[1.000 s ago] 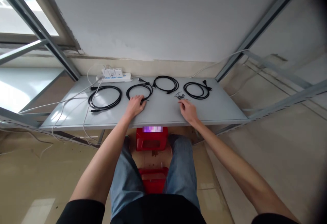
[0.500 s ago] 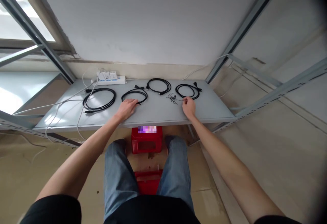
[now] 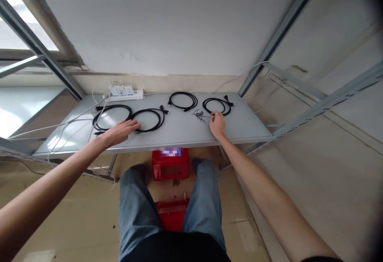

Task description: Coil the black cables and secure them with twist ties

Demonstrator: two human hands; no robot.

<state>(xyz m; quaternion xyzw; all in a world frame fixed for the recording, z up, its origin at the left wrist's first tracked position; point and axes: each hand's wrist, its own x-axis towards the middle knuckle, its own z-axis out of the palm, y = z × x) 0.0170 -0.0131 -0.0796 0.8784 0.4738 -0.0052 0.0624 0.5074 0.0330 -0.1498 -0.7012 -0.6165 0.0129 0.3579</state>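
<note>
My left hand (image 3: 124, 129) has its fingers closed on the near left edge of a coiled black cable (image 3: 151, 130). That coil lies flat, its left side against another coiled black cable (image 3: 111, 106) partly covered by my forearm and hand. My right hand (image 3: 217, 124) is in a pinch over the shelf, a thin black tie (image 3: 207, 116) running from its fingertips toward a small tangle of black ties (image 3: 198, 114). Just behind that hand lies a coiled black cable (image 3: 209, 101) with its plugs at the right. One more coiled black cable (image 3: 183, 93) rests toward the back.
A white power strip (image 3: 127, 94) with plugged-in adapters sits at the back left of the grey shelf (image 3: 176, 134), white cords trailing from it. Metal posts (image 3: 254, 74) frame the shelf. Below are a red stool (image 3: 170, 166) and my knees.
My left hand has moved left and toward me, and the cable coil under it has slid the same way, up against the leftmost coil. My right hand stays almost in place.
</note>
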